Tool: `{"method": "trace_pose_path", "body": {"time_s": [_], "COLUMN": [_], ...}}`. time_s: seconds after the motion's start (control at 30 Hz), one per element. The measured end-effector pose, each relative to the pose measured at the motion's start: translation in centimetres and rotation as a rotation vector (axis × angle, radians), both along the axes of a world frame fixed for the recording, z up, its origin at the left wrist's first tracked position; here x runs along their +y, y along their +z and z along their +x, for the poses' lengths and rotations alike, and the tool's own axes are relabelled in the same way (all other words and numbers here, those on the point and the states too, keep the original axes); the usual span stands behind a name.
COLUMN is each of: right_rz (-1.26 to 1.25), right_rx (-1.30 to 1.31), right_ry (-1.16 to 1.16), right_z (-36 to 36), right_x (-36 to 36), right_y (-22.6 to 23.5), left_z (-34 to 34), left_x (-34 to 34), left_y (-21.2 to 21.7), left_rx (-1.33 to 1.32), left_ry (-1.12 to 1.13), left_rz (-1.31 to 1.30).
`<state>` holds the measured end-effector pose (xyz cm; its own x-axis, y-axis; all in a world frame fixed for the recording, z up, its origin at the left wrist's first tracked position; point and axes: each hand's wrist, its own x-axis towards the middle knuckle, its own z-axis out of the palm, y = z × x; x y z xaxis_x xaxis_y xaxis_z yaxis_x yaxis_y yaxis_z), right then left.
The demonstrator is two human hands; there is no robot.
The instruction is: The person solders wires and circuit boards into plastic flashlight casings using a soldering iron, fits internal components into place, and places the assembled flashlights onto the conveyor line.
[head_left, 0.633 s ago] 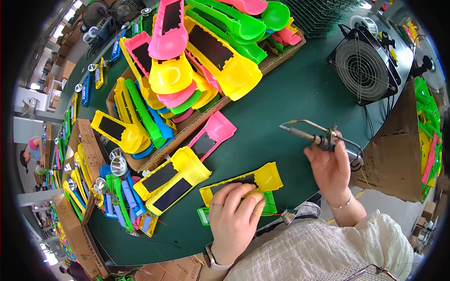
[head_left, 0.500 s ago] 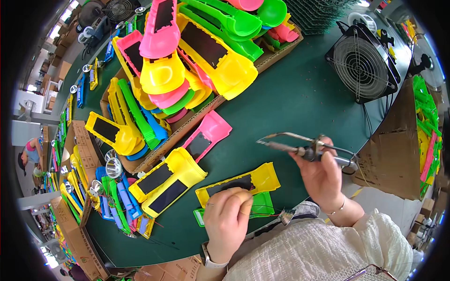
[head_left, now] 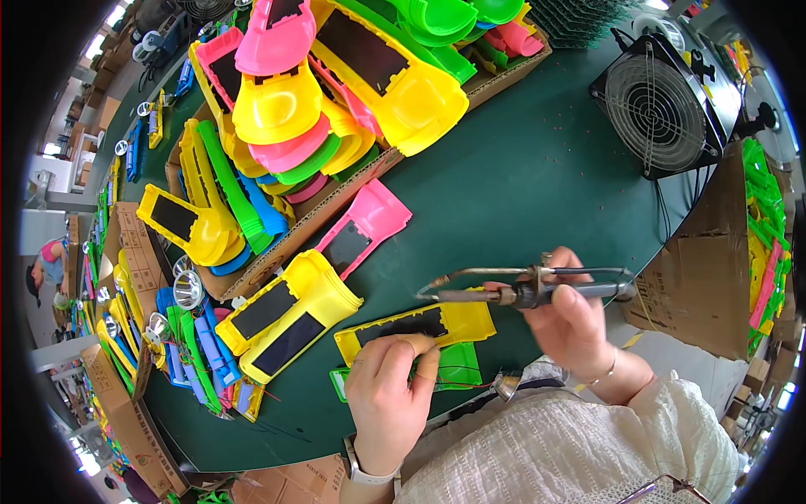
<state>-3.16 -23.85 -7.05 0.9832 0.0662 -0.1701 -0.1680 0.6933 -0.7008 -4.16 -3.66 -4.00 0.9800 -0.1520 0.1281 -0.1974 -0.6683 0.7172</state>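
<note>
In my right hand (head_left: pixel 579 336) is a soldering iron (head_left: pixel 537 291) with a curved wire-feed tube, held level above the table, its tip pointing left. My left hand (head_left: pixel 386 391) is closed in a pinch at the near edge of a yellow plastic lamp housing (head_left: pixel 472 322) with a dark panel; what its fingertips hold is hidden. The iron's tip is apart from those fingers. Partly under the yellow housing and my left hand lies a green plastic housing (head_left: pixel 463 361). Thin wires run from it to a small lamp reflector (head_left: pixel 506 385) near my shirt.
Left of my hands lie two yellow housings (head_left: pixel 329 296) and a pink one (head_left: pixel 375 214). Beyond them, a cardboard box (head_left: pixel 348 195) overflows with coloured housings. A black fan (head_left: pixel 655 109) stands far right, above another carton (head_left: pixel 690 290). Wired reflectors (head_left: pixel 187 290) crowd the left.
My right hand has brought the soldering iron left and slightly down, turning it more level, closer to my left hand. The left hand keeps its pinch at the yellow housing; the whole view has shifted slightly.
</note>
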Motion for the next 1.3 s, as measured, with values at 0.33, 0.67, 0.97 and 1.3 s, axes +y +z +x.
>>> {"method": "trace_pose_path", "body": {"time_s": [0.33,0.67,0.97,1.3], "right_rz": [-0.436,-0.744,-0.766,-0.784], "right_rx": [-0.084,-0.256,-0.279,-0.267], "right_ry": [0.254,0.402,0.420,0.375], "right_z": [1.8,2.1,1.9,1.2], "right_x": [-5.0,-5.1,-4.8,-4.6], "right_y": [1.4,0.5,0.6,0.9], "left_z": [0.9,1.0,0.9,1.1], "left_x": [-0.6,-1.6,-1.4,-1.4], "left_y": [1.4,1.5,1.4,1.6], "left_rx": [0.070,0.042,0.040,0.045], "left_ry": [-0.090,-0.047,-0.039,-0.056], "left_rz": [0.242,0.358,0.345,0.359]}}
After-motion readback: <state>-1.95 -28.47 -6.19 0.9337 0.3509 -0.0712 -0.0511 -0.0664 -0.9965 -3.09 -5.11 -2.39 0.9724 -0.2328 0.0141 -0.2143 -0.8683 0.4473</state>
